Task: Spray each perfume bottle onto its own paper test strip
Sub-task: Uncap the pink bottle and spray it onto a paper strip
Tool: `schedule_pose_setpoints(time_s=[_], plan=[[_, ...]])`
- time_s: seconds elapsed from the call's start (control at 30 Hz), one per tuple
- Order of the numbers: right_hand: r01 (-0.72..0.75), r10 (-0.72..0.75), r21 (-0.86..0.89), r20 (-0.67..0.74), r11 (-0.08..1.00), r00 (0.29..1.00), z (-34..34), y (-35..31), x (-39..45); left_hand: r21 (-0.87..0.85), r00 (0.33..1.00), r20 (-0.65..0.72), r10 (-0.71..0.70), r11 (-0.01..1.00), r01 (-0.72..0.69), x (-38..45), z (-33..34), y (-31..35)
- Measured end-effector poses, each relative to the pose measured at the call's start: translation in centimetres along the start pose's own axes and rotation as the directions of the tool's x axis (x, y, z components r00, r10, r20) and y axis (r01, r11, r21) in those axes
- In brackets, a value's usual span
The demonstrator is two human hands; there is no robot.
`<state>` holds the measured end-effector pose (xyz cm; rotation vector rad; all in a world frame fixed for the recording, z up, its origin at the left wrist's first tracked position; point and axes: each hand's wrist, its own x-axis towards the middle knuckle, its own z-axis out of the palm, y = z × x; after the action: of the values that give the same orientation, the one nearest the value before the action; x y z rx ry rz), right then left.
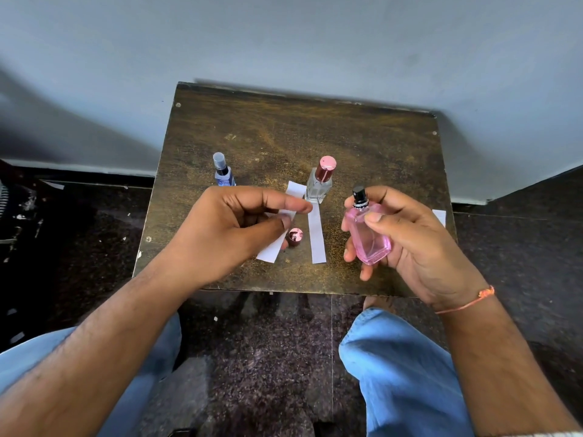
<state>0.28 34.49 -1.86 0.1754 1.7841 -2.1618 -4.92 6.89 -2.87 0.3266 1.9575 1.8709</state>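
- Blue glitter shows on the small spray bottle [224, 172] standing upright at the far left of your wooden table [284, 137], its clear cap on, partly hidden behind your left hand [227, 228].
- Your left hand hovers over the table with thumb and forefinger pinched on a white paper strip [277, 238]; the strip slants from your fingertips down toward the near edge, and you can't tell whether its lower end touches the wood.
- Just beside that strip, a loose pink metallic cap [295, 237] stands on the table, close to your thumb.
- Next to the right, a second paper strip [316, 234] lies flat, running away from you, with its far end at the foot of a clear square bottle [319, 184].
- That clear bottle stands upright with its rose-coloured cap on.
- Your right hand [407, 238] grips a pink glass bottle [369, 238], fingers curled behind it and thumb across its front; the black nozzle is bare and points up and away from you.
- The pink bottle is held above the table's right part, well apart from the pinched strip.
- Behind your right hand, a corner of a third paper strip [440, 216] shows at the table's right edge.
- An orange thread [467, 302] circles your right wrist.
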Motion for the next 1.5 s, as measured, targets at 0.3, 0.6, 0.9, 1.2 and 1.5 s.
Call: schedule_pose_setpoints(time_s=[0.3,0.6,0.9,1.2,1.5], plan=[[0.064,-0.067,-0.072,-0.032,0.995,0.997,1.0,0.0,0.0,-0.081,0.985,0.169,-0.024,0.996,0.039,-0.6,-0.3,1.5],[-0.062,0.062,0.080,0.013,0.995,0.998,2.4,-0.5,0.0,-0.153,0.981,0.190,-0.045,0.985,0.075,-0.9,0.7,1.6],[-0.075,0.075,0.127,0.008,0.989,0.997,2.3,-1.0,-0.1,-0.099,0.997,0.072,0.001,0.995,0.006,-0.5,1.3,0.6],[-0.083,0.087,0.071,-0.058,0.994,0.995,2.7,-0.8,0.1,-0.170,1.000,0.004,-0.015,0.985,0.015,-0.3,1.2,0.6],[0.014,-0.143,-0.451,-0.254,0.892,0.957,4.1,0.5,0.3,-0.278,0.997,0.040,-0.062,0.958,0.071,-0.2,1.4,0.6]])
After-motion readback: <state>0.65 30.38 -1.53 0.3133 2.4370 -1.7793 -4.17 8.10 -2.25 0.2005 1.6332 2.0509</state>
